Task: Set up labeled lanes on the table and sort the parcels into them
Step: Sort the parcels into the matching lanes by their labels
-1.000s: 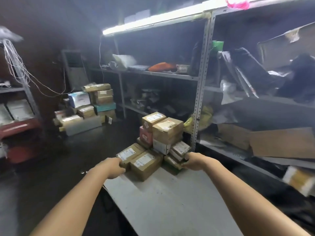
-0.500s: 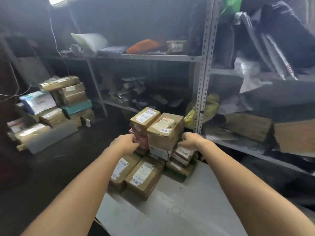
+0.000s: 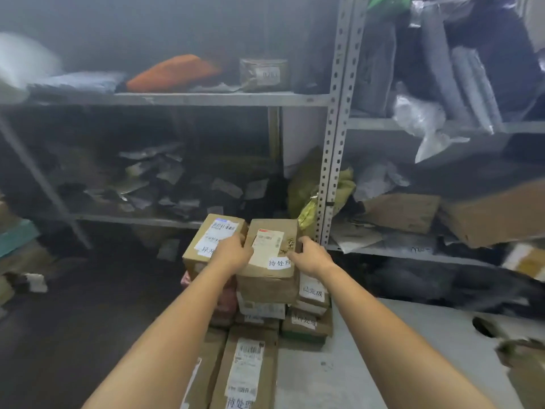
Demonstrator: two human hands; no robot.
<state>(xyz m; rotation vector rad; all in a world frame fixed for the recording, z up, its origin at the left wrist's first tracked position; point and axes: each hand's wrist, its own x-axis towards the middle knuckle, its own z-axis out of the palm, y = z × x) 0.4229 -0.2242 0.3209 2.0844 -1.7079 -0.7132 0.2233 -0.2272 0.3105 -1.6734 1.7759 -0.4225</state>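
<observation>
A pile of labelled cardboard parcels stands on the far left corner of the grey table (image 3: 368, 364). On top sits a brown parcel (image 3: 269, 271) with a white handwritten tag. My left hand (image 3: 233, 250) grips its left edge and my right hand (image 3: 309, 255) grips its right edge. Another brown parcel (image 3: 211, 240) lies beside it on the left, touching my left hand. Under them are smaller boxes, one tagged box (image 3: 313, 292) at the right and a pink one (image 3: 228, 301) partly hidden by my arm. Two long parcels (image 3: 244, 370) lie flat in front.
Metal shelving (image 3: 331, 160) rises right behind the pile, filled with bags, flat cardboard (image 3: 495, 215) and loose wrappers. An orange pouch (image 3: 174, 72) and a small box (image 3: 264, 74) sit on the upper shelf. More boxes (image 3: 17, 240) lie on the dark floor at left.
Both hands rose from the base of the pile to the top parcel and closed on its two sides. The camera moved closer and tilted down.
</observation>
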